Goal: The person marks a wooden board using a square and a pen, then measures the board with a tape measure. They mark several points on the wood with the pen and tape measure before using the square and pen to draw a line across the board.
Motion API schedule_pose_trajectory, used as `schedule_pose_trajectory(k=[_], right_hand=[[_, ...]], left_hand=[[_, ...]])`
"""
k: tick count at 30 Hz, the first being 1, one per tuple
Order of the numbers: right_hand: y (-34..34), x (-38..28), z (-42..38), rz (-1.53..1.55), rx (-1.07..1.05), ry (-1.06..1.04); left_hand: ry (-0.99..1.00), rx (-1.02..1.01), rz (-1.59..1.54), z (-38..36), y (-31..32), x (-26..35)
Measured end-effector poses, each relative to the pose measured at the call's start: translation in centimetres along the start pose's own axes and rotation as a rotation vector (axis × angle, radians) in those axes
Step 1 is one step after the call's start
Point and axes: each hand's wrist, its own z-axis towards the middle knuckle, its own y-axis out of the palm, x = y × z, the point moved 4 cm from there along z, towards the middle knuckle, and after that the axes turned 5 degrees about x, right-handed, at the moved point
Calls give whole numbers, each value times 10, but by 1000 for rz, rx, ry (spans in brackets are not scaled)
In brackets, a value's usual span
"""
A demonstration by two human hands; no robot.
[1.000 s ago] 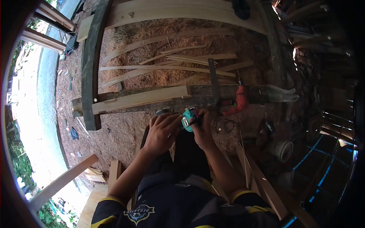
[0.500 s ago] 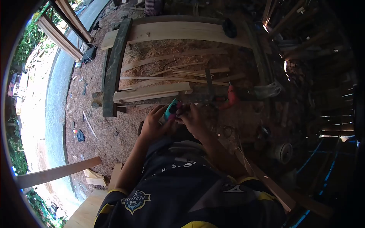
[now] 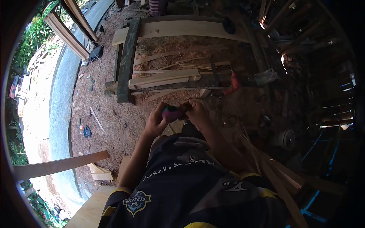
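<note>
In front of my torso, my left hand wraps round a small rounded purple and teal case with a black patch, which looks like a tape measure. My right hand meets it from the other side. Its bent fingers and thumb pinch together at the case's right end; exactly what lies between them is hidden. Both hands are raised, close together, short of the wooden frame.
Ahead stands a low frame of dark beams, with a wide pale board across its far side. A pale timber piece lies on the near side, beside a red drill. A plank juts in from the left.
The case has turned between my hands, showing more purple and less teal. My view has shifted, so the frame sits higher and further right.
</note>
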Motion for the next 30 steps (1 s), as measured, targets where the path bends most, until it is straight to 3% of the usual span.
schedule_pose_trajectory(k=[1,8,12,15,18,20,24,26,30], right_hand=[[4,4,-9,2,9,-3],[-8,33,-52,69,102,73],[-34,6,-58,31,210,15],[-52,-8,-55,35,161,33],[-57,-9,-39,-83,63,-42],[-66,-8,-24,-109,44,-30],[-103,9,36,-195,0,-54],[-123,11,71,-192,11,-65],[-163,2,143,-311,21,-37]], left_hand=[[-72,34,-171,-5,-1,1],[-263,-141,-201,-29,2,8],[-201,-224,-22,-23,-10,21],[-204,-247,3,-17,-16,-3],[-236,-248,-39,-4,-10,-19],[-469,-207,-22,11,-2,-22],[-350,-190,61,62,12,-45],[-236,-186,293,92,19,-52],[-283,-150,308,140,31,-83]])
